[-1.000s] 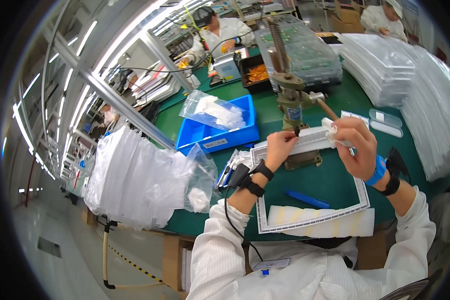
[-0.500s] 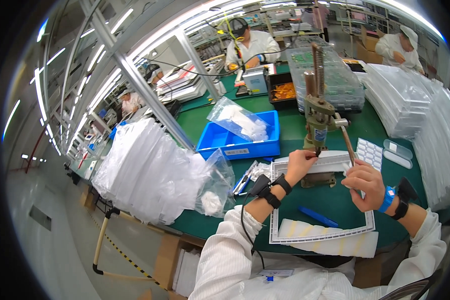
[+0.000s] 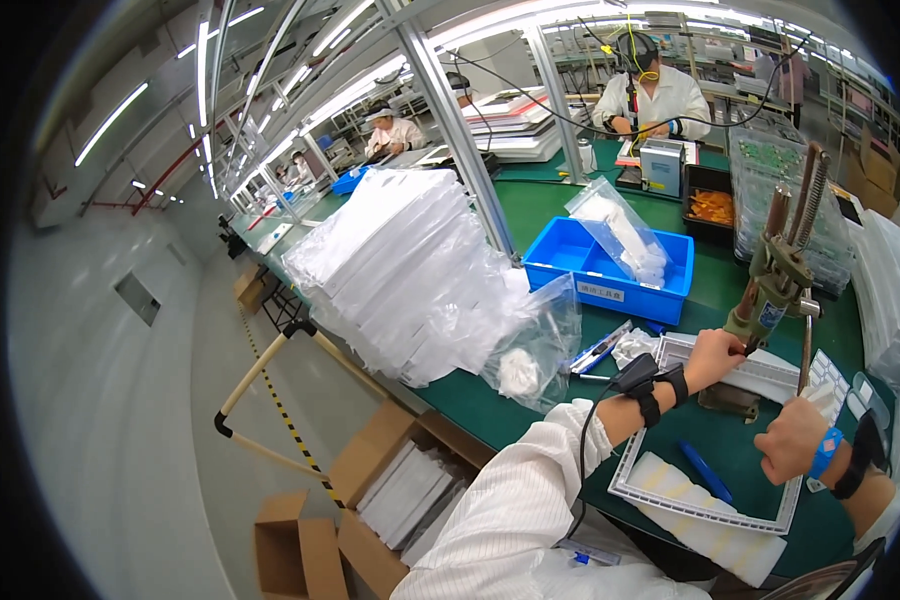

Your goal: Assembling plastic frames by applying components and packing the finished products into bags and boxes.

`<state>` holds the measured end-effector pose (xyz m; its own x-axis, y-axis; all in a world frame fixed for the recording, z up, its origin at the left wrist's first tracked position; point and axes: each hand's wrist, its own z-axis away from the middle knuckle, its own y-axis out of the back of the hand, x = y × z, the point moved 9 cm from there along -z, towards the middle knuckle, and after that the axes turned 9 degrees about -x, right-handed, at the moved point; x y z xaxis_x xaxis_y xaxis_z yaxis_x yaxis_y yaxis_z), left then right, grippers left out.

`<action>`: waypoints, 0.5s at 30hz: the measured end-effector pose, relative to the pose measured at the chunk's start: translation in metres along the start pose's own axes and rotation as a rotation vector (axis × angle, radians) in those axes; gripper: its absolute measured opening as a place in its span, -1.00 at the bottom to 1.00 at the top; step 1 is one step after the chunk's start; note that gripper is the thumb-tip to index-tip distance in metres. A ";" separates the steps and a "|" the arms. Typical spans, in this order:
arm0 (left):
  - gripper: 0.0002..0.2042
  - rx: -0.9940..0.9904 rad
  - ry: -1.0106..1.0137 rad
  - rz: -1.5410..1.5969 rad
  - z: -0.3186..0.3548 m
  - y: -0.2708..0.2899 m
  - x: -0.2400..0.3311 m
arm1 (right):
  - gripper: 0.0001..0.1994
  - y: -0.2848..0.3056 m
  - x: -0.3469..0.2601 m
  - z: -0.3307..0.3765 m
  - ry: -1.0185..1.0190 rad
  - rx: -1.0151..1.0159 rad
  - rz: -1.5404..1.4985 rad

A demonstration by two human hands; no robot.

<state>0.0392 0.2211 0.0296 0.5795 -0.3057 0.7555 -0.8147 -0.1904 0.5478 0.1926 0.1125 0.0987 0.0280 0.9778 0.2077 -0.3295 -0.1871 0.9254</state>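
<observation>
My left hand (image 3: 718, 360) is at the base of a green hand press (image 3: 765, 300). Its fingertips are pinched together beneath the ram, and whatever they hold is too small to make out. My right hand (image 3: 792, 440) is curled at the lower end of the press lever (image 3: 807, 345), apparently closed on it. A white rectangular frame (image 3: 791, 500) lies on the green bench with its far bar across the press base. Inside the frame is a blue pen-shaped tool (image 3: 705, 470). A white foam strip (image 3: 715, 522) lies partly under the near bar.
Behind my left hand stands a blue divided bin (image 3: 605, 293) with a bag of white parts. A tall stack of plastic-wrapped sheets (image 3: 400, 280) is at left. Cardboard boxes (image 3: 370, 470) stand on the floor. A co-worker (image 3: 655, 100) sits across the bench.
The view has swung left and tilted, so the bench appears shifted to the right. My left hand stays at the press ram; my right hand sits slightly lower along the lever.
</observation>
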 end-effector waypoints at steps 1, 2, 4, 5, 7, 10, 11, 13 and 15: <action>-0.77 -0.028 -0.028 0.020 -0.006 -0.011 0.009 | -0.81 -0.010 -0.003 0.006 -0.041 -0.013 -0.007; -0.78 -0.052 -0.057 0.051 -0.011 -0.023 0.019 | -0.79 -0.020 -0.003 0.013 -0.126 -0.021 0.006; -0.78 -0.055 -0.055 0.063 -0.008 -0.023 0.018 | -0.77 -0.041 0.002 -0.002 -0.170 -0.014 0.021; -0.78 -0.021 -0.048 -0.005 -0.005 -0.008 0.011 | -0.77 -0.042 0.006 -0.019 -0.185 0.096 0.064; -0.79 -0.044 -0.065 -0.008 -0.008 -0.020 0.009 | -0.77 -0.056 0.011 -0.016 -0.277 0.163 0.050; -0.79 -0.087 -0.020 -0.030 -0.011 -0.010 0.008 | -0.78 -0.046 0.015 -0.020 -0.233 0.219 0.012; -0.79 -0.060 -0.007 -0.003 -0.009 -0.003 0.004 | -0.79 -0.040 0.013 -0.022 -0.221 0.192 -0.004; -0.78 -0.081 0.015 -0.026 -0.012 -0.003 0.001 | -0.80 -0.040 0.014 -0.025 -0.222 0.173 -0.005; -0.77 -0.111 0.035 0.001 -0.016 -0.011 0.004 | -0.80 -0.052 0.022 -0.025 -0.266 0.201 -0.014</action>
<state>0.0512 0.2371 0.0320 0.5808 -0.2724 0.7672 -0.8087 -0.0846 0.5821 0.1865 0.1463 0.0475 0.2853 0.9265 0.2454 -0.1349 -0.2146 0.9673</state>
